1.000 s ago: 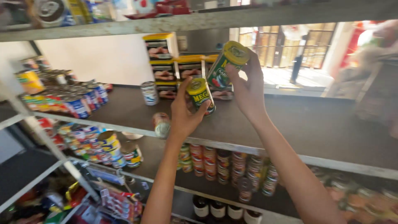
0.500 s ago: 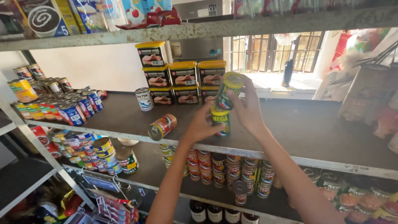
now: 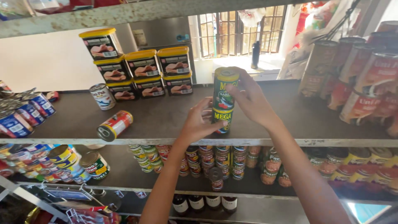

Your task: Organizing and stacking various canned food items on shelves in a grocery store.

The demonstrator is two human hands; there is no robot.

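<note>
The right hand (image 3: 248, 101) has its fingers (image 3: 237, 92) wrapped around the upper can (image 3: 224, 91); the left hand (image 3: 199, 124) presses its fingers (image 3: 206, 108) against the lower can (image 3: 222, 120), the two stacked upright near the front of the dark shelf (image 3: 166, 120). Both are smooth, stiff metal cylinders with glossy paper labels, probably fairly heavy and a bit slippery, best gripped around the sides. To the left a red can (image 3: 115, 125) lies on its side; behind it stand rectangular yellow-lidded tins (image 3: 143, 68).

Two stacked cans (image 3: 224, 101) stand on the shelf (image 3: 166, 120); toppled can (image 3: 115, 125) left.
</note>
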